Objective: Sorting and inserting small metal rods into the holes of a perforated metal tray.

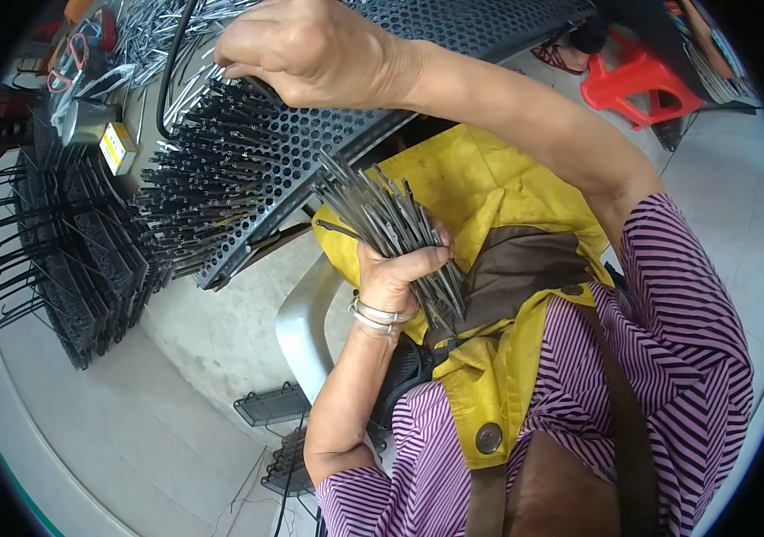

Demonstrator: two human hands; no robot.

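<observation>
A thick bundle of thin grey metal rods point(386, 219) is gripped in my left hand point(391, 279), in front of my lap. The rods stand out above and below the closed fingers, mostly lined up, a few splayed. My right hand point(306, 52) reaches over the black perforated board point(310, 139), its fingers pinched together at the far end of a dense group of dark rods point(212, 166) standing in the holes. Whatever is between those fingertips is too hidden to make out.
Loose silvery rods point(153, 40) are heaped beyond the board. At left hang black racks with hooked wires point(86, 259), near a metal cup point(86, 121) and a small yellow-and-white box point(118, 148). A red stool point(641, 85) stands at far right, beside a person's sandalled foot point(563, 55).
</observation>
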